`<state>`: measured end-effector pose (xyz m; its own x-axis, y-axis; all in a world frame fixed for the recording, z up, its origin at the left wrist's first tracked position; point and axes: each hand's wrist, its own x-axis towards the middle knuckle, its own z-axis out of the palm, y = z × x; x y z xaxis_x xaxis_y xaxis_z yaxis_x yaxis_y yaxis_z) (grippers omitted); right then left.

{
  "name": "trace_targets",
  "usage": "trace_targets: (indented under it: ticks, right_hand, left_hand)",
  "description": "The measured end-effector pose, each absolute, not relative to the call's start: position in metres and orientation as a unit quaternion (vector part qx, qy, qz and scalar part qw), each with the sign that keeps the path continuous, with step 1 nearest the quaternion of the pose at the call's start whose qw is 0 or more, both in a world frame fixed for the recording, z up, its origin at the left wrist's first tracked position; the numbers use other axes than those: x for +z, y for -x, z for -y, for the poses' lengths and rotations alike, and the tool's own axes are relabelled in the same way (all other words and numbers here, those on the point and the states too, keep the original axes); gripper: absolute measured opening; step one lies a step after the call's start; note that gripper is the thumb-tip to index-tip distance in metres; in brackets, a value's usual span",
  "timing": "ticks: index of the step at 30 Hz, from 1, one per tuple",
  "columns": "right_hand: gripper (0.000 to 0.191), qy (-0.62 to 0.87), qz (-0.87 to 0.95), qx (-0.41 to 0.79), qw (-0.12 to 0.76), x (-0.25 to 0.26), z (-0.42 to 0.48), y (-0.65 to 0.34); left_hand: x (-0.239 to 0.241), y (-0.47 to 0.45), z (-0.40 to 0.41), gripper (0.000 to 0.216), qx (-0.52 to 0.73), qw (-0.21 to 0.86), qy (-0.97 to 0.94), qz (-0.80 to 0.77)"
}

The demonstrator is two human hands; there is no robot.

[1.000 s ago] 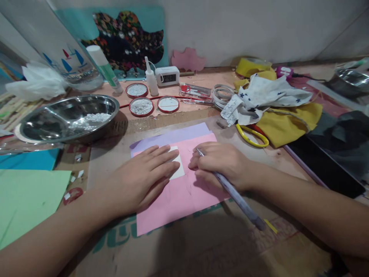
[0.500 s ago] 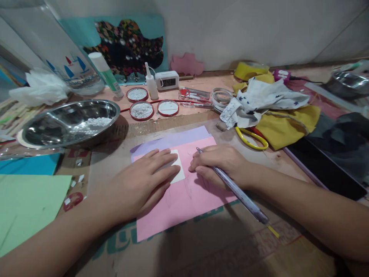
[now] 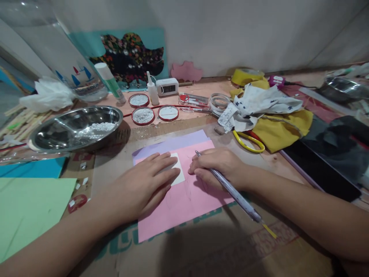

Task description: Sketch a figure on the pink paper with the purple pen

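My left hand (image 3: 145, 182) lies flat with fingers stretched over a small white paper piece (image 3: 180, 177), pressing it onto a pink sheet (image 3: 178, 213). Faint pencil-like lines show on the pink sheet. A lilac sheet (image 3: 188, 138) peeks out behind it. On the right half of the pink sheet rests my right hand (image 3: 220, 165), its fingers curled round a purple-grey pen (image 3: 238, 195). The pen's pointed end faces up and away from the paper, and a thin yellow strip sticks out at its near end.
A steel bowl (image 3: 52, 134) with clear beads is at left, above green (image 3: 31, 207) and blue sheets. Bead-filled lids (image 3: 143, 115), a glue bottle (image 3: 152, 92), a glue stick (image 3: 111, 82) and a clock (image 3: 167, 87) stand behind. Yellow-handled scissors (image 3: 248, 142) lie under cloth at right.
The camera view has shifted slightly, so the background sits a little lower. Both hands, the pen and the papers keep nearly the same places.
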<state>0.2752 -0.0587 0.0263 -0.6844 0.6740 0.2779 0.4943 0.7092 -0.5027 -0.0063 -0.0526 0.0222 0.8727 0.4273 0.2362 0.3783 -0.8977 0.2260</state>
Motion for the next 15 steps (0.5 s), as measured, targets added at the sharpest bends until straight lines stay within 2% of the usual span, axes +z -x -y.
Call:
trace_targets:
  ticks: [15]
  right_hand:
    - [0.031,0.332,0.897,0.198,0.214,0.0260,0.0582,-0.2752]
  left_hand:
    - [0.0245,0.0064,0.0514,0.031,0.141,0.092,-0.966,-0.198]
